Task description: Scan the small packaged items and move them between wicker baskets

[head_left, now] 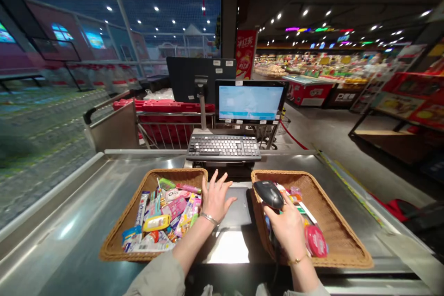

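My right hand [288, 227] grips a black handheld barcode scanner [268, 194] above the left side of the right wicker basket [342, 231]. Under and beside that hand, the basket holds several packaged items, among them a pinkish-red round pack [315, 240]. Fingers spread and holding nothing, my left hand [215, 196] hovers by the inner edge of the left wicker basket [121, 222]; whether it touches the rim I cannot tell. Many small sweets and snack packs fill that basket, including a yellow pack [157, 223] and a blue-and-white bar [141, 208].
A black keyboard [224, 147] and a lit monitor [250, 103] stand behind the baskets, with a second screen [187, 78] facing away. The metal counter [69, 226] has a raised left edge. Beyond it stands a shopping cart [166, 129].
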`<action>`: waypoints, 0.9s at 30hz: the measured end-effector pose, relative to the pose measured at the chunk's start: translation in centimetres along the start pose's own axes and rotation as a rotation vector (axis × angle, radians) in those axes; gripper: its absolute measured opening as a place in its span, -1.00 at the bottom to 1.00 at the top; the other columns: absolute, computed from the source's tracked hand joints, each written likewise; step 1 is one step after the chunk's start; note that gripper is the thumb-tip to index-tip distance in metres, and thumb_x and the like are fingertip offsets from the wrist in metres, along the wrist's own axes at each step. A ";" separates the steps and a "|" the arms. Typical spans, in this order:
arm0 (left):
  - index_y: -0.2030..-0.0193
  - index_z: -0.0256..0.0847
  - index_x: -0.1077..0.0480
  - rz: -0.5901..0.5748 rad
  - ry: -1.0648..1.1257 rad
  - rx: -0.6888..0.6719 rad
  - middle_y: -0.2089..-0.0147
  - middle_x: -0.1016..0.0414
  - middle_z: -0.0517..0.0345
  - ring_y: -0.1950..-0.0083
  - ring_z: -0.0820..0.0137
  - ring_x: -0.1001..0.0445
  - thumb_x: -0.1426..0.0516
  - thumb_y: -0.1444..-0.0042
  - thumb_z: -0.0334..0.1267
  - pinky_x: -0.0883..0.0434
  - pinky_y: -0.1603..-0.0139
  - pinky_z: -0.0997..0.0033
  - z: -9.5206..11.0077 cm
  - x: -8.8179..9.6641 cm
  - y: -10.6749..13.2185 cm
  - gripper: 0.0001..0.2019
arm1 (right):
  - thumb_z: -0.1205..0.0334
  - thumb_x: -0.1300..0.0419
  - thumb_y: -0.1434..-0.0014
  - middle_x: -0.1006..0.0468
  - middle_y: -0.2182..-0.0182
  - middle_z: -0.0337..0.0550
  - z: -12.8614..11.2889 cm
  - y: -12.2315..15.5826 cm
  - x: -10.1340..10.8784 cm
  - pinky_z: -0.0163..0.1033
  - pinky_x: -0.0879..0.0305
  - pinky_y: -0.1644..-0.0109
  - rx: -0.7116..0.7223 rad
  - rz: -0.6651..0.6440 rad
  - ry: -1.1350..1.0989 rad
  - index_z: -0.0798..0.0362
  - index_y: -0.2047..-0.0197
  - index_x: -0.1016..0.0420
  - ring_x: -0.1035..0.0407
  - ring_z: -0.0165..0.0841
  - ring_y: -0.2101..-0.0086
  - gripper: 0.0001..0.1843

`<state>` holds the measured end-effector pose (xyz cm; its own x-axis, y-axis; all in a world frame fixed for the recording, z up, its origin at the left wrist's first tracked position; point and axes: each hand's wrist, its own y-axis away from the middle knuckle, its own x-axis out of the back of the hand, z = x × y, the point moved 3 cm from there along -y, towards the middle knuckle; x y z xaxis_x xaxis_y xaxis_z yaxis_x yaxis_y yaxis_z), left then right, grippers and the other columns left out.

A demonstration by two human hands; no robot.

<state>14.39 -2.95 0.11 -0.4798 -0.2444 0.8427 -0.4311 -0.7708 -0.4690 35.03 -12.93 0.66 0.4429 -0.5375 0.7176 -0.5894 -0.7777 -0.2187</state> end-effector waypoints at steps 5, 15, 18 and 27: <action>-0.10 -0.01 -0.43 0.009 -0.058 0.127 -0.31 -0.38 0.02 -0.44 0.00 -0.10 -0.23 -0.13 -0.14 0.17 -0.39 -0.45 -4.7 1.8 2.0 -0.63 | -0.05 -0.13 0.00 -0.44 -0.16 0.17 -2.6 0.4 -2.6 0.08 -0.15 -0.27 0.112 -0.064 0.027 0.09 0.24 -0.64 -0.26 -0.01 -0.21 -0.56; -0.08 0.03 -0.46 -0.048 -0.211 0.349 -0.34 -0.35 0.11 -0.45 -0.04 -0.07 -0.21 -0.14 -0.12 0.20 -0.39 -0.44 -13.4 5.1 7.5 -0.66 | 0.00 -0.14 -0.05 -0.60 0.04 0.10 -6.9 1.9 -6.3 0.10 -0.16 -0.27 0.249 -0.226 0.008 0.03 0.32 -0.65 -0.21 -0.03 -0.25 -0.65; -0.06 0.06 -0.48 -0.070 -0.247 0.413 -0.34 -0.35 0.12 -0.45 -0.03 -0.08 -0.21 -0.13 -0.15 0.21 -0.39 -0.43 -15.1 5.9 8.9 -0.67 | 0.01 -0.15 -0.02 -0.61 0.06 0.07 -8.0 2.1 -6.8 0.14 -0.14 -0.26 0.237 -0.258 -0.010 0.01 0.34 -0.65 -0.21 -0.02 -0.25 -0.68; 0.08 0.00 -0.53 -0.191 -0.386 0.480 -0.35 -0.33 0.11 -0.47 -0.03 -0.01 -0.26 -0.05 -0.22 0.29 -0.39 -0.43 -19.6 7.6 12.1 -0.75 | -0.03 -0.15 0.02 -0.62 0.09 0.06 -9.2 2.6 -8.3 0.08 -0.10 -0.29 0.222 -0.291 -0.073 0.02 0.35 -0.64 -0.21 -0.04 -0.25 -0.65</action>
<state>-9.40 -2.62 -4.37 -0.0807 -0.2017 0.9761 -0.0489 -0.9773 -0.2060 23.59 -7.48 0.23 0.6219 -0.2993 0.7236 -0.2744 -0.9488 -0.1566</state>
